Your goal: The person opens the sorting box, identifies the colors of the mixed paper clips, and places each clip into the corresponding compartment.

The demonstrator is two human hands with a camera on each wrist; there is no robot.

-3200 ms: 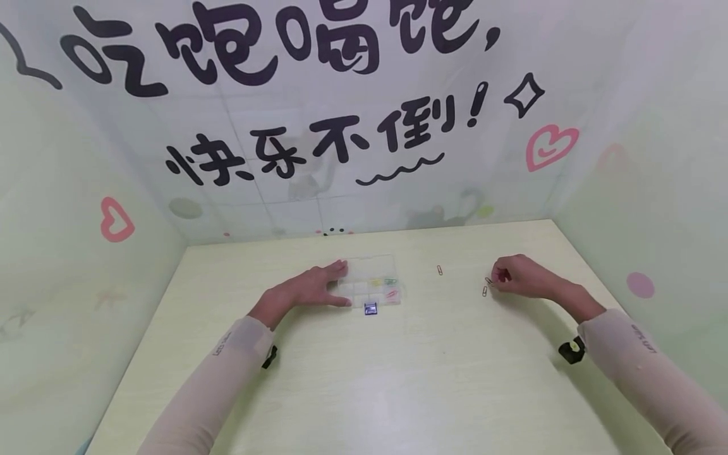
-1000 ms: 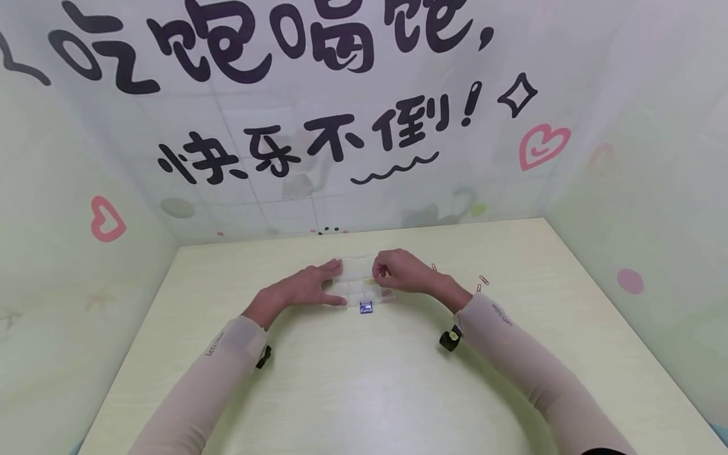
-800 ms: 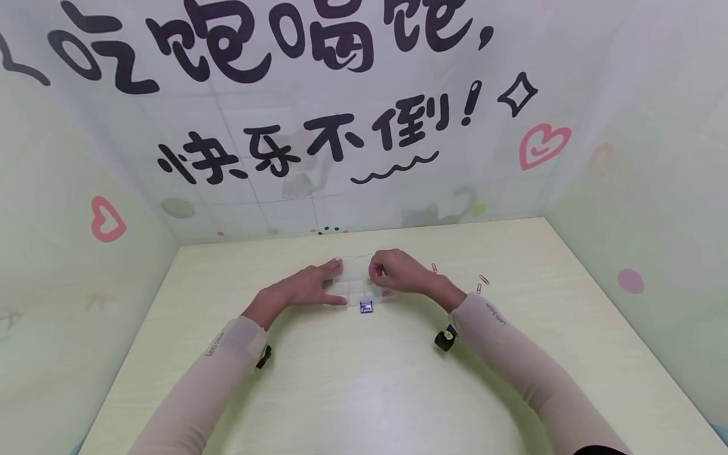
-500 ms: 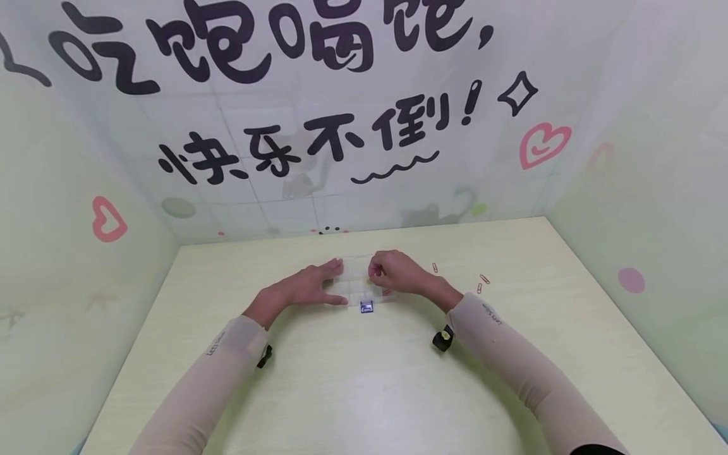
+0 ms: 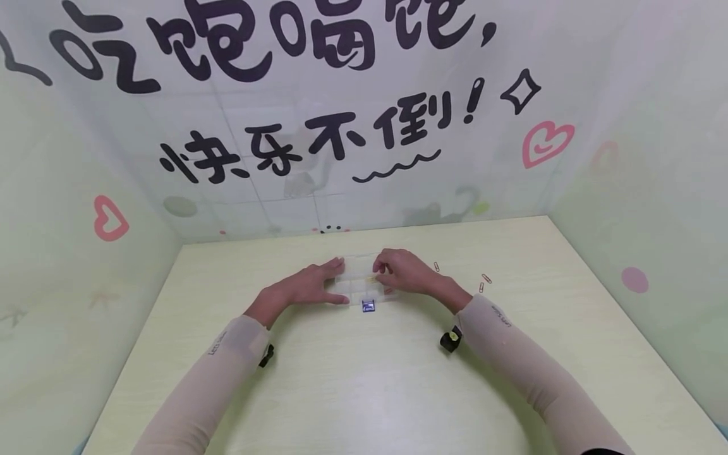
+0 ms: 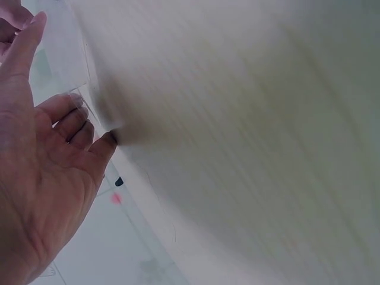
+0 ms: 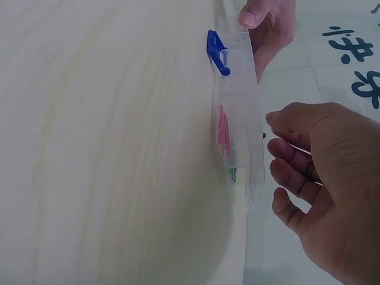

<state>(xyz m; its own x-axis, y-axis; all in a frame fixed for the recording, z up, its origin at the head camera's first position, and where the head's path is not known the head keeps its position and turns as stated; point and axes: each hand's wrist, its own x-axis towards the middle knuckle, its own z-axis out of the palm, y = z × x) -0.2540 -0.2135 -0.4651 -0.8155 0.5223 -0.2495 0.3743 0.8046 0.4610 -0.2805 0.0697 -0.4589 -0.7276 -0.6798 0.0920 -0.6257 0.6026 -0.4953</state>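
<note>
A clear plastic compartment box (image 5: 354, 292) with a blue latch (image 5: 368, 306) lies mid-table. My left hand (image 5: 321, 284) rests flat on its left end, fingers straight; the left wrist view shows this left hand (image 6: 47, 172) at the box's edge (image 6: 62, 53). My right hand (image 5: 392, 272) hovers at the box's right part with loosely curled fingers. In the right wrist view the right hand (image 7: 314, 172) shows nothing between thumb and fingers, just beside the box (image 7: 240, 113). Pink clips (image 7: 224, 130) and a green one (image 7: 233, 173) lie in its compartments.
Three loose paper clips lie on the pale wooden table to the right of the box: one (image 5: 436, 266) near my right wrist, two (image 5: 483, 282) farther right. Decorated walls close in the table at the back and on both sides.
My right hand came from the loose clips on the right over to the box, then drew back slightly rightward in the last half second. The left hand stayed on the box.
</note>
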